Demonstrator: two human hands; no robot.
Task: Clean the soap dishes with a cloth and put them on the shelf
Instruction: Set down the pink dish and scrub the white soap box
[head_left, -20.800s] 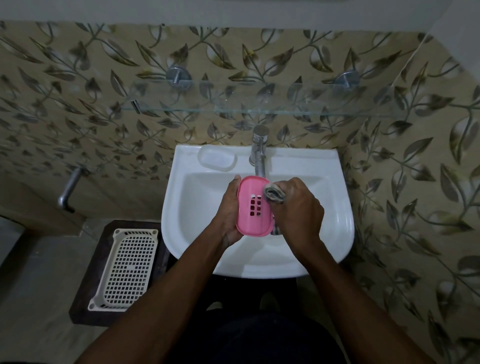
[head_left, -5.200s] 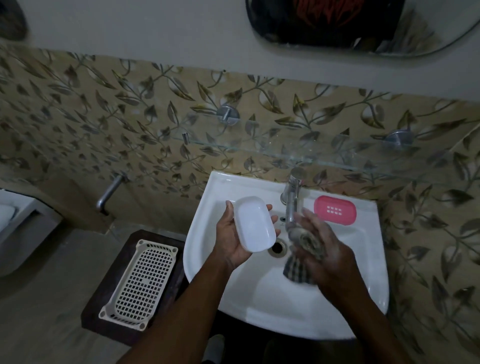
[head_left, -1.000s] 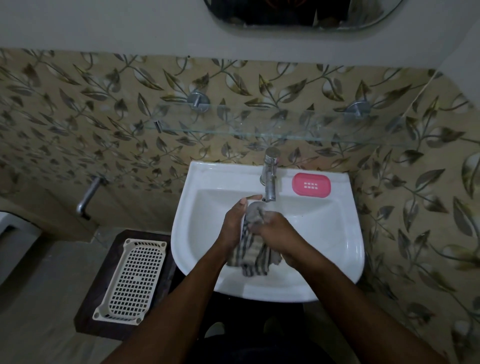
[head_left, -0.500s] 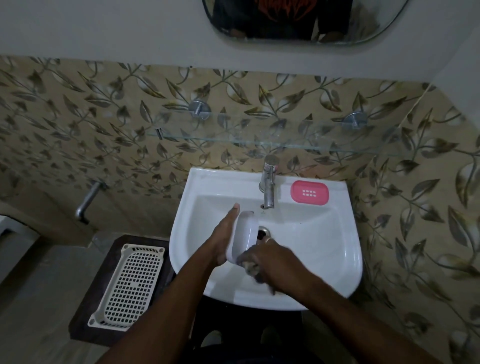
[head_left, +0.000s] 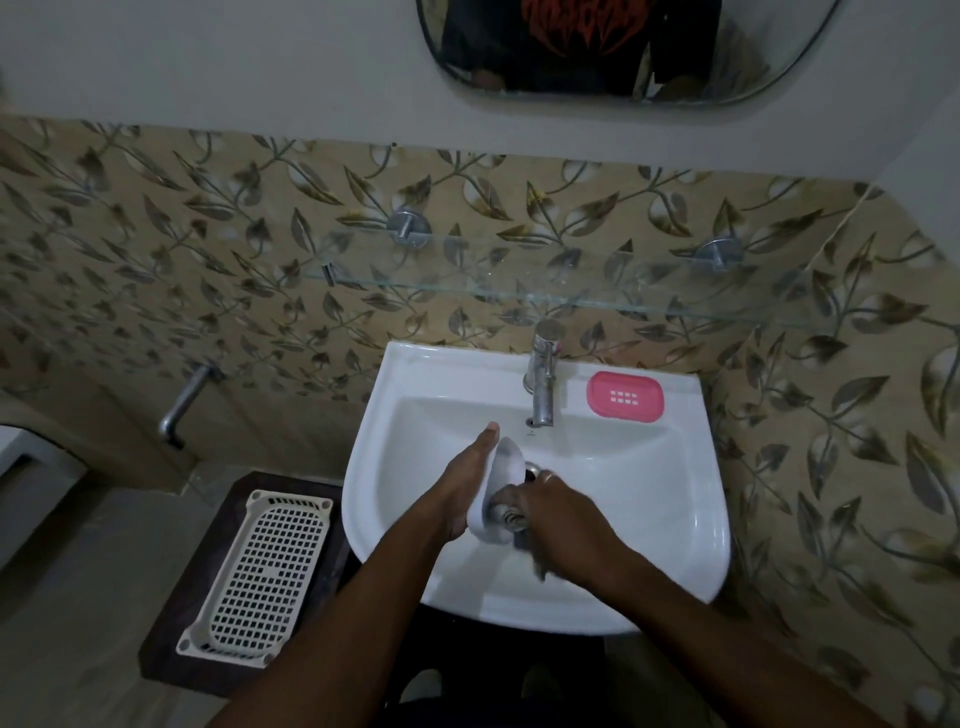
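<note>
While a white soap dish (head_left: 503, 480) is held on edge at frame centre by the left hand (head_left: 460, 491), a cloth (head_left: 511, 512) is pinched against it by right-hand fingers (head_left: 540, 480) over the white sink (head_left: 675, 519), below a bare glass shelf (head_left: 571, 299).

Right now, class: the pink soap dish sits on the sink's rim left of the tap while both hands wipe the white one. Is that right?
Not quite. The head view shows the pink dish on the sink rim right of the tap. The hands do wipe the white dish.

White basin (head_left: 691, 519) with chrome tap (head_left: 543, 382), oval mirror (head_left: 623, 52), cream perforated basket (head_left: 260, 571) on dark stool (head_left: 171, 660)
</note>
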